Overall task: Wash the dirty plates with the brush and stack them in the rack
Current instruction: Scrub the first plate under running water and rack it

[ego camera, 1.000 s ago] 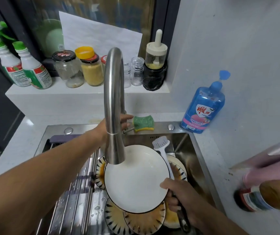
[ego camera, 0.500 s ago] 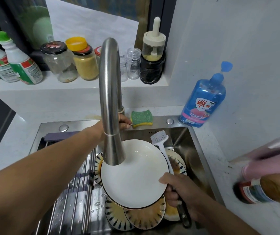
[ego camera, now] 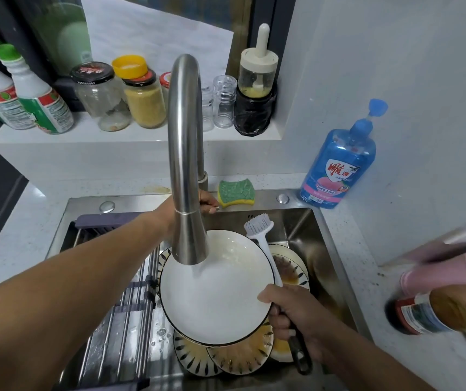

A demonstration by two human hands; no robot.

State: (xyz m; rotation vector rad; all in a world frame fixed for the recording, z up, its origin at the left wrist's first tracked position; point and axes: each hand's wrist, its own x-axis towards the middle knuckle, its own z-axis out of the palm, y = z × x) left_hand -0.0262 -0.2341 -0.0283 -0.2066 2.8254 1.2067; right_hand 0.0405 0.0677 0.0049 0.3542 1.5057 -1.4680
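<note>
Plate point(ego camera: 215, 294) rim and brush point(ego camera: 264, 246) handle sit together in my right hand point(ego camera: 291, 314), fingers curled round both; the bristles point away from it. Dirty plates point(ego camera: 237, 359) lie just under that hand in the sink point(ego camera: 313, 235). My left hand point(ego camera: 208, 203) is behind the tap point(ego camera: 184, 136); I cannot tell its grip. The rack point(ego camera: 119, 320) lies below that forearm.

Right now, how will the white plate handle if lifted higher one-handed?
Likely slippery: glazed white plate sits under the faucet, apparently wet. Probably heavy and breakable ceramic; the right-hand grip pinches only its rim, sharing the brush handle.
</note>
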